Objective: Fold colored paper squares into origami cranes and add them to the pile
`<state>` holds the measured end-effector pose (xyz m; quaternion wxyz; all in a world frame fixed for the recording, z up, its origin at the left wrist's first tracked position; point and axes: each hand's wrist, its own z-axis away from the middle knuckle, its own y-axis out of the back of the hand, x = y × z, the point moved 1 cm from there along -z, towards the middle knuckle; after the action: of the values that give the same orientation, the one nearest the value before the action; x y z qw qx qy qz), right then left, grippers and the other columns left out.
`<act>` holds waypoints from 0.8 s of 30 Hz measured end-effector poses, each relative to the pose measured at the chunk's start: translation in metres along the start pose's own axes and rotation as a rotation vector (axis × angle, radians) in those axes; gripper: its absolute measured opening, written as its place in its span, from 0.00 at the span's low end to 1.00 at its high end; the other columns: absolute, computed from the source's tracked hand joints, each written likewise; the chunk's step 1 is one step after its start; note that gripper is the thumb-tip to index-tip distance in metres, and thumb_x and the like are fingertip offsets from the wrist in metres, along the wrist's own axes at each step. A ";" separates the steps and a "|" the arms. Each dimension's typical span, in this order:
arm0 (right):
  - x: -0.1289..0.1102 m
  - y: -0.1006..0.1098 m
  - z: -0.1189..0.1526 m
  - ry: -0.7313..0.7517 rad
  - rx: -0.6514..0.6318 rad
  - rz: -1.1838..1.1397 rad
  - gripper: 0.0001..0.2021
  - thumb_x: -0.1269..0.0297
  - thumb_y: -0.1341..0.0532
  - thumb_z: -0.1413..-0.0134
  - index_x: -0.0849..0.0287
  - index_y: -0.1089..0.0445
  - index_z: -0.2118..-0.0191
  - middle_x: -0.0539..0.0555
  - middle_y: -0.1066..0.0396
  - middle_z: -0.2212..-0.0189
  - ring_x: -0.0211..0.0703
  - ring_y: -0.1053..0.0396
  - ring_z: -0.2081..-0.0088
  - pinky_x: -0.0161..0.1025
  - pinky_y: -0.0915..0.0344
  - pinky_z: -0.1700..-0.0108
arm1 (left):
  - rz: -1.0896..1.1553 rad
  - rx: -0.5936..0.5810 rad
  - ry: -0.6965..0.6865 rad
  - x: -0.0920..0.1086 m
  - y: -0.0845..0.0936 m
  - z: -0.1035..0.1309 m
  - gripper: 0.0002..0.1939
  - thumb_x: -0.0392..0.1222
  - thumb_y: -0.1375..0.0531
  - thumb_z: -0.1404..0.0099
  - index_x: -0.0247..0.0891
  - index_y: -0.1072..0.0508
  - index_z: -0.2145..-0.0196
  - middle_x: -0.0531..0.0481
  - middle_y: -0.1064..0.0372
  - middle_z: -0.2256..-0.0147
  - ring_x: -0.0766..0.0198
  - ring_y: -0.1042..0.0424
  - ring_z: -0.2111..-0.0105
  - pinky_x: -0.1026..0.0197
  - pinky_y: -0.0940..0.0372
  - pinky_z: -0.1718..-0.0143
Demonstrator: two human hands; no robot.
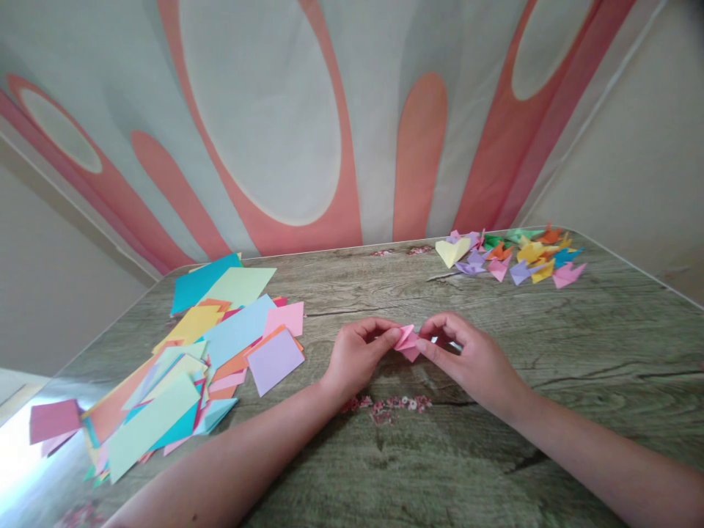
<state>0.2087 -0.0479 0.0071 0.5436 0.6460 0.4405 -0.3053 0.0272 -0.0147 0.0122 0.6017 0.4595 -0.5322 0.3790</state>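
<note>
A small folded piece of pink paper [408, 343] is held just above the table between my two hands. My left hand [363, 350] pinches its left side between thumb and fingers. From the other side, the thumb and forefinger of my right hand [467, 356] close on its right edge. Several creases and pointed flaps show on the paper, but my fingertips cover parts of it. Below it, a printed patch of pink and white flowers [396, 405] marks the tabletop.
Loose coloured paper sheets [148, 422] lie heaped on the left of the wood-grain table [550, 455]. Several small folded paper figures [528, 257] stand at the back right, beside a pale yellow paper heart [452, 252]. A patterned curtain [374, 147] hangs behind the table.
</note>
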 end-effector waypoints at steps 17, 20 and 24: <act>-0.003 -0.001 0.001 0.000 -0.066 0.151 0.05 0.62 0.42 0.43 0.56 0.30 0.67 0.48 0.30 0.74 0.41 0.33 0.72 0.37 0.39 0.69 | 0.165 0.047 -0.084 -0.001 -0.004 0.003 0.10 0.40 0.37 0.41 0.35 0.31 0.63 0.52 0.30 0.67 0.69 0.30 0.70 0.66 0.35 0.65; -0.003 -0.001 0.001 0.013 -0.055 0.135 0.04 0.63 0.42 0.43 0.55 0.30 0.65 0.49 0.29 0.72 0.41 0.32 0.69 0.38 0.37 0.66 | 0.089 0.044 -0.084 0.000 -0.006 0.005 0.09 0.43 0.38 0.40 0.36 0.31 0.64 0.51 0.30 0.69 0.67 0.29 0.70 0.64 0.34 0.65; -0.003 -0.002 0.004 0.030 -0.001 0.037 0.13 0.63 0.40 0.45 0.54 0.35 0.54 0.53 0.28 0.60 0.44 0.30 0.62 0.40 0.33 0.61 | -0.070 0.071 -0.136 0.000 -0.005 0.006 0.07 0.43 0.39 0.39 0.36 0.29 0.65 0.51 0.28 0.69 0.67 0.29 0.70 0.64 0.34 0.65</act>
<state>0.2054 -0.0523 0.0078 0.5428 0.6582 0.4366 -0.2855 0.0301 -0.0218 0.0118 0.5603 0.5235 -0.5416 0.3445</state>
